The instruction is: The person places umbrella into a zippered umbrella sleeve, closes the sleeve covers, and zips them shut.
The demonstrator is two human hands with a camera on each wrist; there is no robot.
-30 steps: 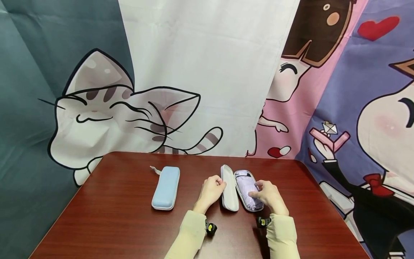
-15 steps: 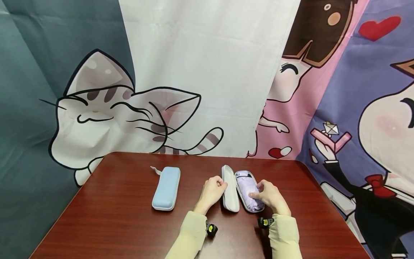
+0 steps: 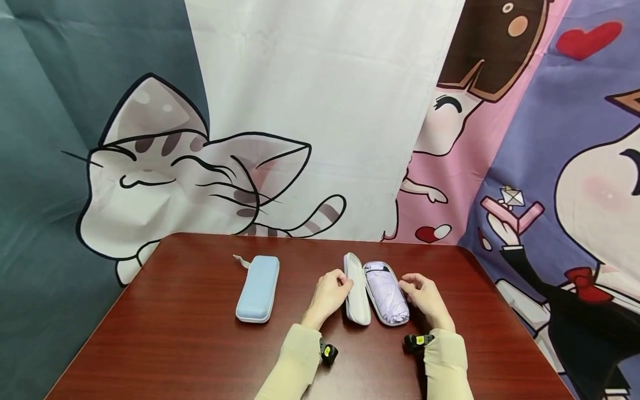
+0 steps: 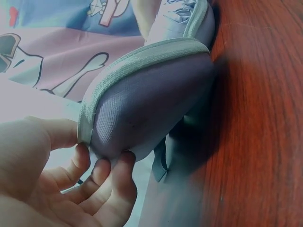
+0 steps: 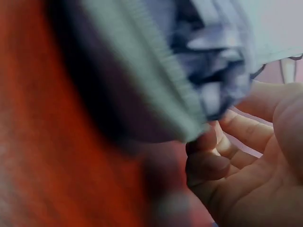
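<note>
Here, at lower center of the frame, a person's left hand [image 3: 326, 295] pinches the lid [image 3: 358, 297] of an open case [image 5: 151, 78] holding a purple, crinkled bundle [image 3: 387, 294]. The right hand [image 3: 426, 299] is at the case's right edge, though whether it grips anything is unclear. A blue case [image 3: 257, 289] lies left of center on the wooden table [image 3: 185, 333].

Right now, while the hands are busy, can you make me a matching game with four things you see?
1. left hand
2. light-blue case
3. lavender fabric bundle
4. wooden tabletop

A. reddish-brown
B. lying inside the open case
C. pinching a lid
D. shut, nobody touching it

Pairs: 1-C, 2-D, 3-B, 4-A
</note>
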